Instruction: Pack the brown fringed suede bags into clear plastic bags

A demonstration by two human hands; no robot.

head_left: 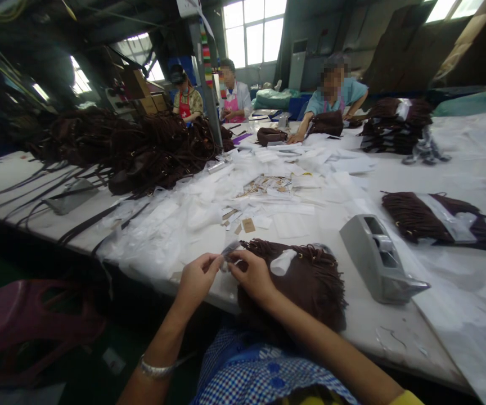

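Note:
At the near table edge, the fingertips of my left hand (199, 280) and my right hand (253, 274) meet in a pinch. Between them is a small, translucent grey-white piece (231, 246), too small to tell whether it is plastic film or tissue. Under my right hand and forearm lies a dark brown fringed bag (297, 287) with gold-coloured eyelets. A rolled bit of white paper (283, 262) rests on top of the bag. Right of it stands a grey tape dispenser (378, 259).
Brown bags (142, 146) are heaped at left, their straps trailing over the edge. Wrapped bags (395, 126) are stacked at back right, with another wrapped bag (441, 219) nearer. Loose white sheets and tan tags (248, 225) cover the middle. Several people work behind. A red stool (27, 326) stands lower left.

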